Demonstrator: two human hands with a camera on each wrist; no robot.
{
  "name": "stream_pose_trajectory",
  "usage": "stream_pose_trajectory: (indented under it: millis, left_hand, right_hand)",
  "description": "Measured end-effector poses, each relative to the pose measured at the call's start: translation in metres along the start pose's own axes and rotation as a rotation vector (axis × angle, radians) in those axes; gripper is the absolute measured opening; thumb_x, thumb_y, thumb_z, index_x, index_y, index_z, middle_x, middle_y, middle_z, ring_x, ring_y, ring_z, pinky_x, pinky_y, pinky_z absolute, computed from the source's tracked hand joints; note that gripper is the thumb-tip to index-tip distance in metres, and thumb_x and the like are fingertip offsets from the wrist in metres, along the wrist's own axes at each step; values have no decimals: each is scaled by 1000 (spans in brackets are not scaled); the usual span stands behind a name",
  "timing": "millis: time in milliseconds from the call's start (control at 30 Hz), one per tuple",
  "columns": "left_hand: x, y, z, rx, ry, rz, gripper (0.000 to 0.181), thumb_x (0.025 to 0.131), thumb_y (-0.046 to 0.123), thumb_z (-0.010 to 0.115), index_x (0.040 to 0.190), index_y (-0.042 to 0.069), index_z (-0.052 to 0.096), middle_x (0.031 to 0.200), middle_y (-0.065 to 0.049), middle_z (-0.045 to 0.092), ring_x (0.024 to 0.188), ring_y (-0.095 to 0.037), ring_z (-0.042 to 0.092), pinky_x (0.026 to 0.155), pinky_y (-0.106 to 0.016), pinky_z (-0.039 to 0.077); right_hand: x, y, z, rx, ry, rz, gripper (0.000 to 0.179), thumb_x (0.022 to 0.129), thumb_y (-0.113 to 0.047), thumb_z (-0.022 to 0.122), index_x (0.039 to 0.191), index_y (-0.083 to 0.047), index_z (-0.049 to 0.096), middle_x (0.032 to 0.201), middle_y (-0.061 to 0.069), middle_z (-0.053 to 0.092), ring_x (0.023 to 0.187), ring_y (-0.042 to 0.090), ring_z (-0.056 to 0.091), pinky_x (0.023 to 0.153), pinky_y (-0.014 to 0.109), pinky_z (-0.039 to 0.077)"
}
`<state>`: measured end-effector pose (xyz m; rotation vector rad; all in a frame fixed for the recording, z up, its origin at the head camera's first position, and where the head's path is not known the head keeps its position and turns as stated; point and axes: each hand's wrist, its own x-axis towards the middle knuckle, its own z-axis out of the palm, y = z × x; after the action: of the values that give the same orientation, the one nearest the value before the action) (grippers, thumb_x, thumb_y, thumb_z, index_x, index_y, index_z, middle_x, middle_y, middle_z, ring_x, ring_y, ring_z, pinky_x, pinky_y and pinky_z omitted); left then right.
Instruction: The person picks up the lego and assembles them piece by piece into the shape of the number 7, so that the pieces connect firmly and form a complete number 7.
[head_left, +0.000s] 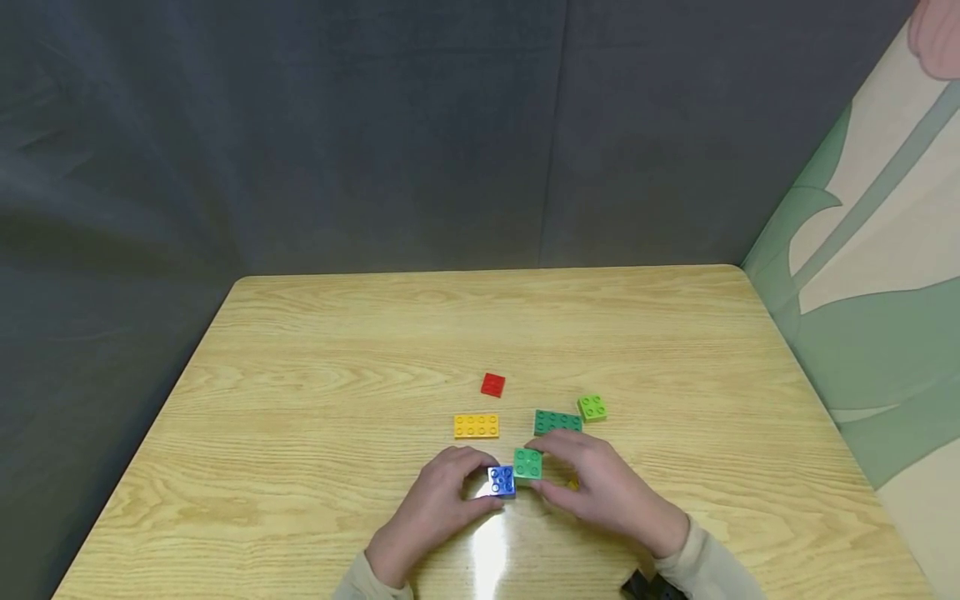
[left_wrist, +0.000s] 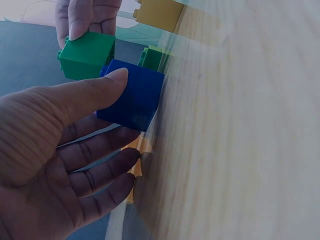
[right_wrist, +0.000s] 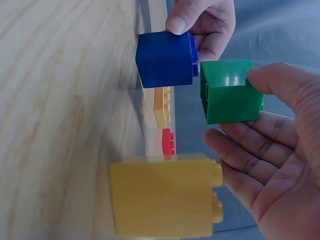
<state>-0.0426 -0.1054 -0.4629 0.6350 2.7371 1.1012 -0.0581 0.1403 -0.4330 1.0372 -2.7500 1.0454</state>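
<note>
My left hand [head_left: 447,492] pinches a blue four-stud brick [head_left: 501,481] between thumb and fingers, low over the wooden table [head_left: 337,358]. Held by its sides, a green four-stud brick [head_left: 528,463] is in my right hand [head_left: 600,483]. In the right wrist view the green brick [right_wrist: 227,92] is raised to about the height of the studs on the blue brick [right_wrist: 165,60], offset to one side of it. Both bricks have their studs upward. A yellow brick [right_wrist: 160,197] stands on the table by my right hand, mostly hidden under it in the head view.
Beyond my hands lie a flat yellow eight-stud brick [head_left: 477,426], a red piece [head_left: 492,384], a dark green brick [head_left: 555,422] and a lime brick [head_left: 592,407]. A black object [head_left: 651,586] is near my right sleeve. Dark cloth [head_left: 412,150] hangs behind the table.
</note>
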Motion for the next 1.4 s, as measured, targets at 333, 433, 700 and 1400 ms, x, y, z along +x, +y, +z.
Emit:
stream_pose_trajectory:
  millis: [333, 433, 700, 1400]
  left_hand:
    - [1, 0, 0, 12, 2, 14, 33, 79, 31, 82, 108, 22, 68, 104, 15, 63, 96, -7, 54, 86, -30, 48]
    - [1, 0, 0, 12, 2, 13, 34, 79, 31, 82, 108, 22, 68, 105, 15, 63, 97, -7, 54, 86, -30, 48]
    - [1, -1, 0, 9, -5, 9, 34, 80, 31, 82, 109, 23, 68, 107, 15, 63, 99, -8, 55, 89, -32, 48]
    - [1, -1, 0, 29, -1, 9, 40, 79, 32, 81, 113, 16, 68, 111, 10, 65, 104, -9, 56, 92, -33, 49]
  right_hand:
    - [3, -2, 2, 33, 2, -26, 36, 84, -22, 77, 117, -12, 67, 115, -2, 66, 108, 17, 61, 91, 40, 52]
    - [5, -3, 3, 40, 1, -36, 36, 84, -22, 77, 117, -12, 67, 114, -2, 66, 108, 17, 61, 91, 40, 52]
    - [8, -4, 6, 55, 2, -68, 34, 86, -25, 76, 116, -13, 67, 111, -7, 65, 103, 12, 61, 89, 37, 53]
    - [17, -9, 11, 119, -33, -102, 30, 87, -25, 75, 114, -17, 67, 108, -13, 64, 100, 5, 59, 87, 30, 52]
